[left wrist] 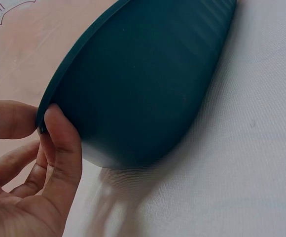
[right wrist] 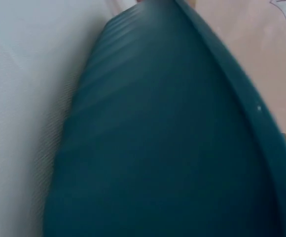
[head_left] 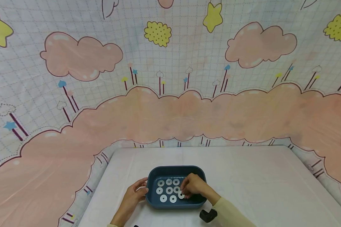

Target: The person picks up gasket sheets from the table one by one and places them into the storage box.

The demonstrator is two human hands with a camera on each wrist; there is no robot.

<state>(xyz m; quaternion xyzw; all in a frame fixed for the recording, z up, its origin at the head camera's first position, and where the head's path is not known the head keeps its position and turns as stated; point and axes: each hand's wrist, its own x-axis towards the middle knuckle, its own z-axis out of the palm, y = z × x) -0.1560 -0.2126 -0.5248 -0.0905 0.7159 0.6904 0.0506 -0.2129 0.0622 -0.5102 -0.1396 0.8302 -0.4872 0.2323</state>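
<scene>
A dark blue rectangular tray (head_left: 174, 206) with rounded corners sits on the white tabletop. Inside it several flat silver washers (head_left: 169, 190) lie in rough rows on the left and middle of its floor. My left hand (head_left: 134, 196) pinches the tray's left rim between thumb and forefinger, as the left wrist view shows up close. My right hand (head_left: 194, 185) reaches over the right side into the tray, fingers curled down, pinching a washer (head_left: 181, 194) that overlaps its neighbour. In the right wrist view the tray's outer wall (right wrist: 162, 128) hides nearly all of that hand.
A white cloth covers the table (head_left: 244, 176), which stretches away to the right and behind the tray. A patterned curtain (head_left: 187, 116) with clouds and stars hangs around the table. A black strap piece (head_left: 208, 216) shows at the right wrist, below the tray.
</scene>
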